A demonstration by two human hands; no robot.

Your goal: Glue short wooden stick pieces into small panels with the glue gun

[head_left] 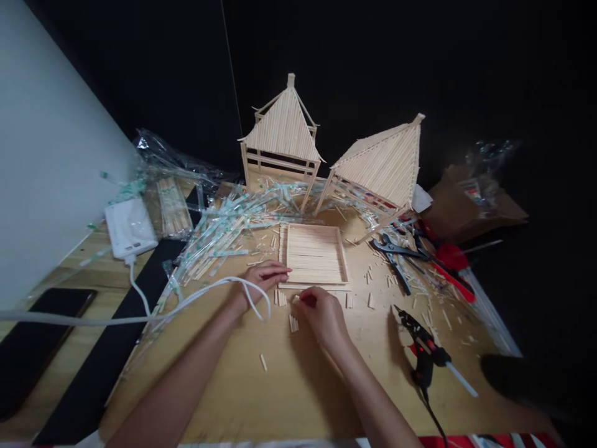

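Observation:
A square tray-like base of pale wooden sticks (313, 254), with a raised rim, lies flat on the wooden table. My left hand (263, 277) is at its near left corner, fingers stretched out, the tips touching or very close to the rim. My right hand (325, 316) is closed in a pinch just below the near edge, on what looks like a short stick piece (296, 298), mostly hidden by the fingers. Small groups of short stick pieces (280, 298) lie along that edge, with another cluster (293, 323) beside the right hand. One loose stick piece (263, 362) lies nearer me.
Two stick-built pavilion models (282, 127) (380, 165) stand behind. Wrapped sticks (224, 233) are heaped at left. A hot glue gun (422, 348), pliers (396, 255) and scraps lie right. A white cable (200, 292) loops over my left wrist from a power bank (130, 229); a phone (40, 342) lies left.

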